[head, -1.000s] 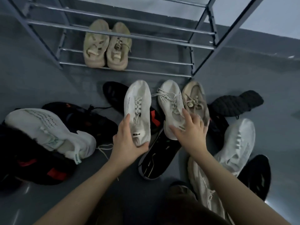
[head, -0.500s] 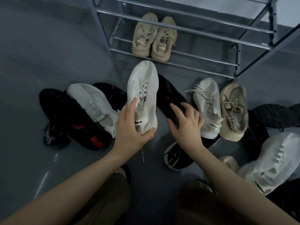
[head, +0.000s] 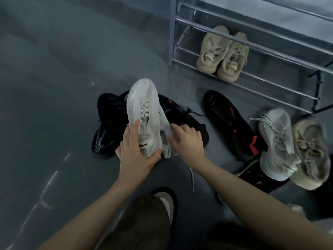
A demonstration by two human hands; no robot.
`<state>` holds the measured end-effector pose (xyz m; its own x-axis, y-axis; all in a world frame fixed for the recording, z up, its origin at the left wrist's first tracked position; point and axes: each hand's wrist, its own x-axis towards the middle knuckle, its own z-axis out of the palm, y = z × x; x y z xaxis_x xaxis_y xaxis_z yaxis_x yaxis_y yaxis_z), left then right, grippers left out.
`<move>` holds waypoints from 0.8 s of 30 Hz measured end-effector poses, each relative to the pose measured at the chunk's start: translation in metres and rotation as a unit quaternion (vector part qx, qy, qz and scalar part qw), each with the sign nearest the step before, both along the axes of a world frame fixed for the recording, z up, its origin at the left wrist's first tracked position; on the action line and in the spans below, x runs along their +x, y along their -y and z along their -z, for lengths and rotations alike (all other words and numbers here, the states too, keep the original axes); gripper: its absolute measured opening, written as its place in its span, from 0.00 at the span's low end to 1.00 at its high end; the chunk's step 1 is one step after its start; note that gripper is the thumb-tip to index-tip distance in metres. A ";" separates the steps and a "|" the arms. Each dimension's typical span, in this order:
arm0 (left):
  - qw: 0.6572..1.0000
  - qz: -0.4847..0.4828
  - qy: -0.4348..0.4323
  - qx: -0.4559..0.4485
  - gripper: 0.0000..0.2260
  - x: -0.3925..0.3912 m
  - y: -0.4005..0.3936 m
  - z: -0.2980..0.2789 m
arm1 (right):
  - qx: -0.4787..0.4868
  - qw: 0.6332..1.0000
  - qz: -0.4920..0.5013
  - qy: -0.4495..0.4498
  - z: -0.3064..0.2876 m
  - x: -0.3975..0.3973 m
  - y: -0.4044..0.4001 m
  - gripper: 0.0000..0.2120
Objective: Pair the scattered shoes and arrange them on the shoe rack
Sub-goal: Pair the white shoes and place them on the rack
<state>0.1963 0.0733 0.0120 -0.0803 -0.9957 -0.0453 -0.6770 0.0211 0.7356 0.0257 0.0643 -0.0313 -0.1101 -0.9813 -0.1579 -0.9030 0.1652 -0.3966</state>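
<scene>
My left hand (head: 135, 150) grips the heel of a white sneaker (head: 142, 105), held toe-up above the floor. My right hand (head: 185, 139) rests on a second white sneaker (head: 166, 123) lying just behind it, fingers curled over its collar. Both sit over a heap of black sneakers (head: 108, 123). A beige pair (head: 221, 55) stands on the bottom rail of the metal shoe rack (head: 252, 29) at upper right.
On the grey floor to the right lie a black sneaker with red marks (head: 230, 123), a white laced sneaker (head: 275, 141) and a beige one (head: 310, 152). My knees and one foot (head: 165, 201) are at the bottom edge.
My view has swung left, so the rack sits further right. My left hand carried the white sneaker leftward over the black heap, and my right hand moved onto the other white sneaker there.
</scene>
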 end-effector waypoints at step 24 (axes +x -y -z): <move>0.952 0.257 -0.168 -0.014 0.32 -0.146 -0.025 -0.005 | -0.168 0.900 0.401 0.040 -0.030 -0.149 -0.104 0.10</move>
<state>0.0502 0.0979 0.0172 -0.5621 -0.8215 0.0959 -0.2982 0.3095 0.9030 -0.1238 0.1686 -0.0012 -0.8054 -0.5853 0.0939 -0.5133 0.6094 -0.6042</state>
